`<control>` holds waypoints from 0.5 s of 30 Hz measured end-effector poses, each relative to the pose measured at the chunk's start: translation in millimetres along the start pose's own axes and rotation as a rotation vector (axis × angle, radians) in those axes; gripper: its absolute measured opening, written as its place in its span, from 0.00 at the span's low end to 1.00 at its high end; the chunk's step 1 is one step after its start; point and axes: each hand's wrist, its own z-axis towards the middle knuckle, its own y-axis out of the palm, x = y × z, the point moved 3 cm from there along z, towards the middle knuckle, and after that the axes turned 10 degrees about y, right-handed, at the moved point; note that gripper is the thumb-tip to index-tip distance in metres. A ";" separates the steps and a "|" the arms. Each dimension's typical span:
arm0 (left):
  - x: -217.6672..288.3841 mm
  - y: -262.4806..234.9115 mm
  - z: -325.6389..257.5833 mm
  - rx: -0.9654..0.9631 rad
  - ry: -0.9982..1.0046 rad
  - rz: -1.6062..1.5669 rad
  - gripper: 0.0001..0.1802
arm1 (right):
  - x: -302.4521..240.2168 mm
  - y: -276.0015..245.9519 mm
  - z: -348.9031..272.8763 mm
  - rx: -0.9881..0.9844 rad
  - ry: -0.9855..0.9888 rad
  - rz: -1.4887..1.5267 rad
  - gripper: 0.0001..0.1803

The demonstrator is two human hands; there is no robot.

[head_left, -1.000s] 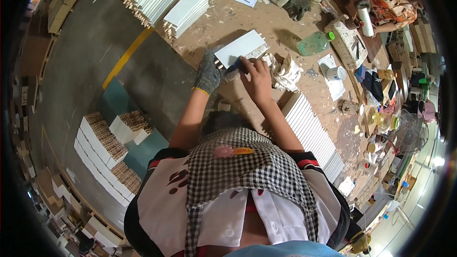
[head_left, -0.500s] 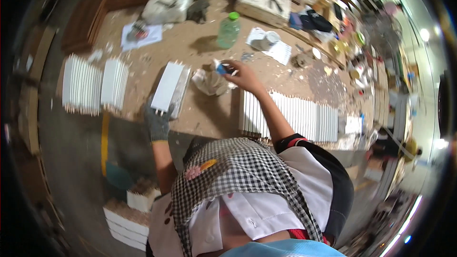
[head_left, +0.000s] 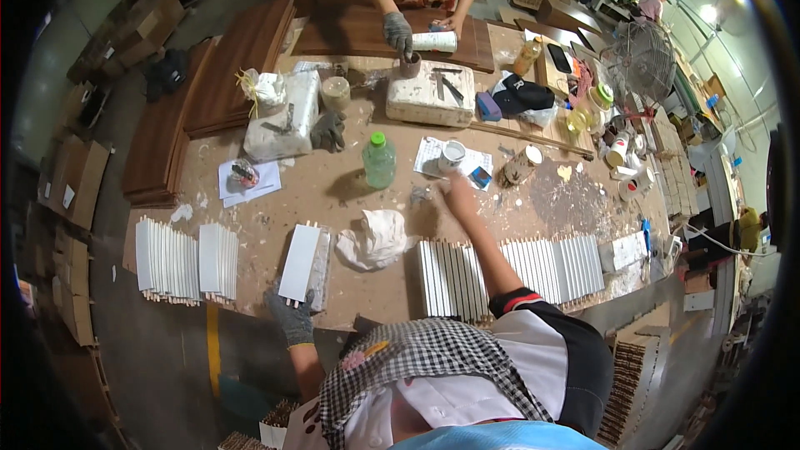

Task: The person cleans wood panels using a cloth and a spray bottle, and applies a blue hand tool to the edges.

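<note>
Panel stack: at the left on the surface, apart from the held piece.
Left hand: gloved, curled about the near end of the white panel; fingers partly hidden.
White panel: near the surface's front edge; probably light, stiff, smooth-faced and easily marked.
Hold points: long edges or near end; the projecting pegs appear fragile.
Crumpled cloth: right of the panel; soft, limp.
White cup: upright on printed paper; likely light, easily tipped; grip the wall.
Right hand: bare, blurred, at the cup's near side; opening, contact and hold cannot be told.
</note>
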 end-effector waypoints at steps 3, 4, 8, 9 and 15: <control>33.5 56.6 -18.6 0.130 -0.123 -0.213 0.29 | -92.3 37.3 -53.1 -0.363 -0.084 0.028 0.31; 40.7 61.4 -25.7 0.143 -0.122 -0.213 0.29 | -122.1 48.0 -68.1 -0.527 -0.118 -0.127 0.34; 24.0 32.2 -21.5 -0.210 0.370 0.490 0.40 | -153.2 89.0 -98.2 -0.282 -0.229 -0.257 0.38; 21.4 28.6 -19.0 -0.182 0.417 0.576 0.40 | -142.0 118.8 -94.9 -0.234 -0.327 -0.276 0.35; 41.2 25.6 -44.3 -0.064 0.794 1.363 0.38 | -148.6 101.8 -57.6 -0.361 -0.220 -0.073 0.14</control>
